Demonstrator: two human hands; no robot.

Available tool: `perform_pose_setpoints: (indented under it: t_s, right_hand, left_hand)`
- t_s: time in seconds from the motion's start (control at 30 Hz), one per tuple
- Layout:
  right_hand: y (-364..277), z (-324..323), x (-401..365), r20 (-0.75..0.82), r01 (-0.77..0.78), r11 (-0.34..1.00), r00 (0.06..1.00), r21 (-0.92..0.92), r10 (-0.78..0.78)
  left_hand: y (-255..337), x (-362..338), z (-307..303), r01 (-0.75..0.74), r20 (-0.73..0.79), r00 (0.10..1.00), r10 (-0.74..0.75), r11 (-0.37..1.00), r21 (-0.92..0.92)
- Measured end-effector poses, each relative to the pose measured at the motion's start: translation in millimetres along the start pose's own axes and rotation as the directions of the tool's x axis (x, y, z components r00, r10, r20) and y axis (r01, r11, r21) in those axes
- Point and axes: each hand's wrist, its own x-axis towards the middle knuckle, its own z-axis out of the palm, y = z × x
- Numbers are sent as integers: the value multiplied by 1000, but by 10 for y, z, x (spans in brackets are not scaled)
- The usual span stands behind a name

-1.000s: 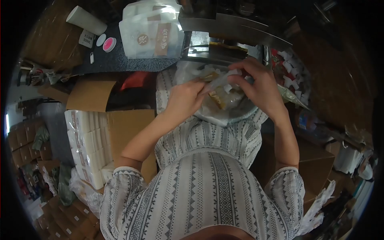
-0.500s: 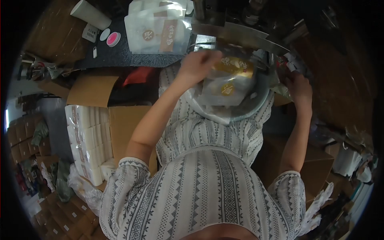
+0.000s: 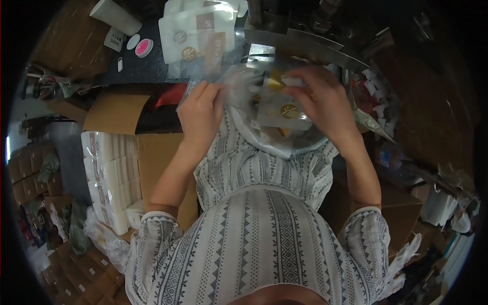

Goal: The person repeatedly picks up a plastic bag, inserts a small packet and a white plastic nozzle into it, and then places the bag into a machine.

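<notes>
My left hand (image 3: 201, 114) is closed in a pinch on the edge of a translucent plastic bag (image 3: 236, 81), which is partly smeared by motion. My right hand (image 3: 328, 104) hovers over the basin, thumb and forefinger pinched on a small white piece (image 3: 292, 81) whose kind I cannot make out. Below the fingers, a clear bag with a gold round print (image 3: 288, 112) lies in the pale basin (image 3: 317, 143) on my lap. More clear packaging with gold parts lies beneath it, largely hidden.
Printed pouches (image 3: 178, 30) are stacked on the dark bench beside a pink-topped round tin (image 3: 144, 48) and a white cup (image 3: 114, 16). A metal machine edge (image 3: 325, 46) spans above the basin. Small white pieces (image 3: 373, 91) lie right; an open carton (image 3: 114, 109) stands left.
My right hand has come left from beside the white pieces to above the basin. My left hand has moved left and down from the basin, now with a translucent bag in it.
</notes>
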Motion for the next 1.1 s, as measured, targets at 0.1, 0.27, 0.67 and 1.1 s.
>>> perform_pose_setpoints:
  t_s: [0.1,0.27,0.67,1.1]
  right_hand:
    - [-34,47,41,73,186,982,981,-42,-182]
    - [68,-72,-25,255,-65,980,967,188,15]
    - [1306,-527,-293,-236,-179,848,969,-498,66]
    - [1043,-664,-341,-153,-418,741,903,-526,400]
  left_hand:
    - [129,-7,-49,-113,29,993,118,986,-121]
    - [340,0,194,166,522,842,140,852,-496]
    - [241,497,894,760,792,599,-117,394,-517]
    - [-683,85,390,-154,150,980,128,972,179]
